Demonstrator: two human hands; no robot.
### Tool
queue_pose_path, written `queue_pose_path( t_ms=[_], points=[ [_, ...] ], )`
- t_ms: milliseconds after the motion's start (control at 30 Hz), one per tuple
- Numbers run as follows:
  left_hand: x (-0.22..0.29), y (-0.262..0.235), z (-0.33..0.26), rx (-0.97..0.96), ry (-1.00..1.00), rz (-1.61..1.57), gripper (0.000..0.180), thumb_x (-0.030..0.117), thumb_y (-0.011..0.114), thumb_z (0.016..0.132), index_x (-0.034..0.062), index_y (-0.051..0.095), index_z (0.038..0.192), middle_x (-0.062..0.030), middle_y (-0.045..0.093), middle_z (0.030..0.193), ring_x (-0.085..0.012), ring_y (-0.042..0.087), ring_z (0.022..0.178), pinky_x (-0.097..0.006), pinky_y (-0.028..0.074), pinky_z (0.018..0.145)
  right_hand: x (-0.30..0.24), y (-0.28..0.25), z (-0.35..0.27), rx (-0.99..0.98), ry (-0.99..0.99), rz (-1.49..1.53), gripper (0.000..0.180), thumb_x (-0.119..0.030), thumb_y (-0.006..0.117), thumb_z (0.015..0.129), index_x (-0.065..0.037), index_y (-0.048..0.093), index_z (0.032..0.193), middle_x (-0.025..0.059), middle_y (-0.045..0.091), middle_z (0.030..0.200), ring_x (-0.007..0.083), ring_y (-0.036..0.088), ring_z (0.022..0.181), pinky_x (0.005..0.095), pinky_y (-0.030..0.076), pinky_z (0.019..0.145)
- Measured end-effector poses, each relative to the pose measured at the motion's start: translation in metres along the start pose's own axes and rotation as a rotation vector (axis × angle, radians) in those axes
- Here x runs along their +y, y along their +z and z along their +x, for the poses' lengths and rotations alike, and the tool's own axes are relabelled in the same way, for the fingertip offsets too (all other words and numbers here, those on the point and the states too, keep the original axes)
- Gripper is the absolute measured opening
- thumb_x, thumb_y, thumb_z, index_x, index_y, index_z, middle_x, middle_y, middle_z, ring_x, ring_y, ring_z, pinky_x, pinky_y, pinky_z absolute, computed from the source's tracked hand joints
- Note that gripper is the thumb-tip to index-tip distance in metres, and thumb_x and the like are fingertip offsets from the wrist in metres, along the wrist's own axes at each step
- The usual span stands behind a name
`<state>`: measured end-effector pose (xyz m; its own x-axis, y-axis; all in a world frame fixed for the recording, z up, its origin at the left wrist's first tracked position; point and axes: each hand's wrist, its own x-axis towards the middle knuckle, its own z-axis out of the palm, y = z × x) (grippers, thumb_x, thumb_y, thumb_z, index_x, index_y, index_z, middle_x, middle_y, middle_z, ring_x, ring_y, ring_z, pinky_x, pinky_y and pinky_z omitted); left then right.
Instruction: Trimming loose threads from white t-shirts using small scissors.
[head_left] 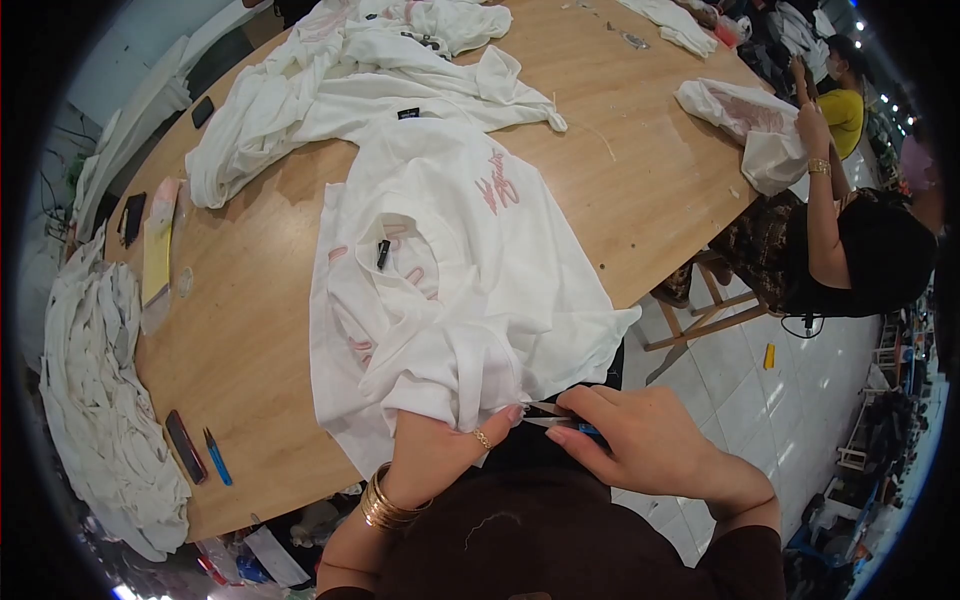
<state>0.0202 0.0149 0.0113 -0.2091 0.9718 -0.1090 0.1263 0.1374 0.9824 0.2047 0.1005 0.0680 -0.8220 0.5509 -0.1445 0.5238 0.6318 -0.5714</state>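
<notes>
A white shirt [540, 260] with pink lettering lies across the near part of the table, its collar and dark label facing up. My left hand [440, 455], with a ring and gold bangles, is closed on a bunched edge of the shirt; some of its fingers are hidden under the cloth. My right hand [645, 435] grips small thread snips [548, 412] with a bit of blue showing at the handle. The blades point left, at the cloth edge beside my left thumb. Whether they touch the fabric, I cannot tell.
More white garments [300, 110] are heaped at the far side, and a long pile [95, 400] hangs over the left edge. Blue tweezers [217, 457], a dark red case [186, 447] and a yellow pad [157, 255] lie left. A co-worker [860, 250] handles white cloth at right.
</notes>
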Motion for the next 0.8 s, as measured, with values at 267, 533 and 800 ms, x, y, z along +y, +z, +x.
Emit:
queue_pose_path(
  t_ms=[267, 533, 800],
  points=[
    [-0.005, 0.002, 0.001, 0.068, -0.019, -0.081, 0.057, 0.005, 0.073, 0.066, -0.0036, 0.045, 0.115, -0.0085, 0.055, 0.104, -0.0158, 0.053, 0.093, -0.028, 0.044, 0.08, 0.0, 0.002, -0.002, 0.023, 0.003, 0.02, 0.026, -0.032, 0.054, 0.085, -0.006, 0.053, 0.083, 0.0075, 0.056, 0.063, 0.0263, 0.056, 0.051, 0.0347, 0.042, 0.043],
    [0.001, 0.003, 0.003, 0.08, -0.054, -0.101, 0.058, 0.004, 0.073, 0.066, -0.0034, 0.044, 0.116, -0.0084, 0.055, 0.105, -0.0157, 0.052, 0.095, -0.028, 0.043, 0.082, 0.0, 0.006, -0.002, 0.088, 0.015, 0.017, 0.024, -0.03, 0.053, 0.085, -0.006, 0.054, 0.085, 0.0073, 0.056, 0.064, 0.0254, 0.056, 0.052, 0.0336, 0.042, 0.043],
    [0.0, 0.006, 0.003, 0.111, -0.174, -0.336, 0.051, 0.007, 0.073, 0.069, -0.0046, 0.046, 0.111, -0.0105, 0.055, 0.103, -0.0167, 0.055, 0.092, -0.028, 0.045, 0.079, 0.003, 0.015, -0.003, 0.157, -0.002, 0.016, 0.023, -0.03, 0.056, 0.083, -0.007, 0.055, 0.087, 0.006, 0.056, 0.064, 0.0227, 0.056, 0.051, 0.0321, 0.041, 0.042]
  ],
)
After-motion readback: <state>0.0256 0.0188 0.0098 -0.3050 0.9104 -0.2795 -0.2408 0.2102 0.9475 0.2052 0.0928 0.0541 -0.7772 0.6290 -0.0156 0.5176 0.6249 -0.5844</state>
